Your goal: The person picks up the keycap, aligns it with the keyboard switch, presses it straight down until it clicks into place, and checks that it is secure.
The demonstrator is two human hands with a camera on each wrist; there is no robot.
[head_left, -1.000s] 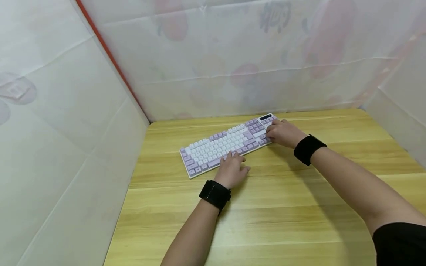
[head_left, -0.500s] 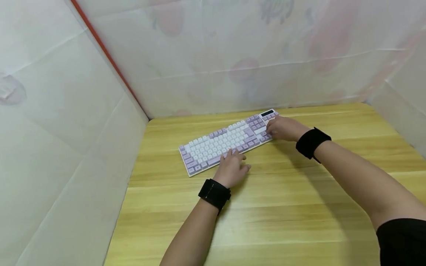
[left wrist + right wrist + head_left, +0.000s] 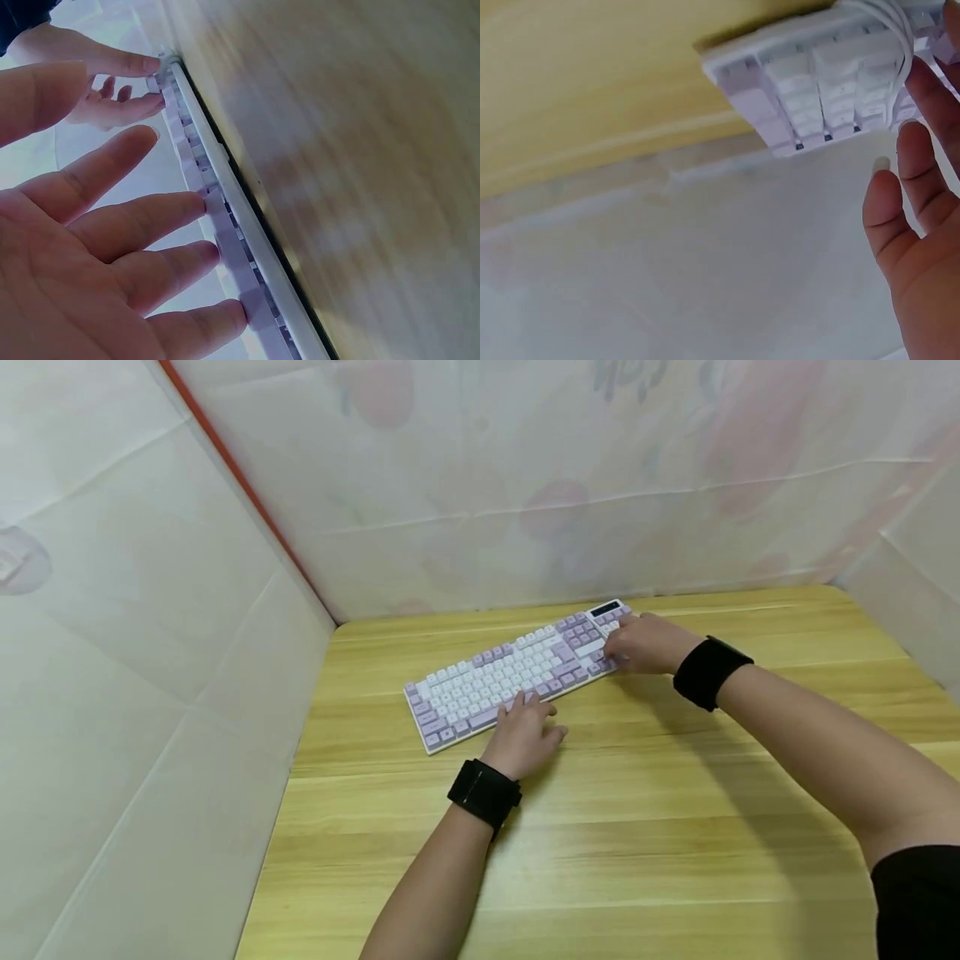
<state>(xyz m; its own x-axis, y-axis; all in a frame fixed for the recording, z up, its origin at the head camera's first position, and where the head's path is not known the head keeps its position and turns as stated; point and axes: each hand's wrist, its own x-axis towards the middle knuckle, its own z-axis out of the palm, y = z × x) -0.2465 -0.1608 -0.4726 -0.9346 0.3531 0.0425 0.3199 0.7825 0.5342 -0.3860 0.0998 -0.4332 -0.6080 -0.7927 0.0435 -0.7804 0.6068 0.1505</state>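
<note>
A white and lilac keyboard (image 3: pixel 487 681) lies slanted on the table, its right end farther back. My left hand (image 3: pixel 521 739) is at its front edge, fingers spread; in the left wrist view several fingertips (image 3: pixel 232 311) touch the lilac front row. My right hand (image 3: pixel 652 643) is over the lower right keys. Its thumb and forefinger pinch a lilac keycap (image 3: pixel 946 49), partly hidden by the fingers; I cannot tell whether it is loose. Loops of white cable (image 3: pixel 900 34) run across the keyboard beside that hand.
The wooden table (image 3: pixel 637 827) meets a pale, printed sheet (image 3: pixel 465 485) at the back. Another sheet (image 3: pixel 150 693) hangs along the left side, with a red strip (image 3: pixel 225 456) at the corner. Black bands (image 3: pixel 486 793) circle both wrists.
The head view has shifted slightly, so the keyboard's right end and my right hand appear a little higher. Both hands keep their places at the keyboard.
</note>
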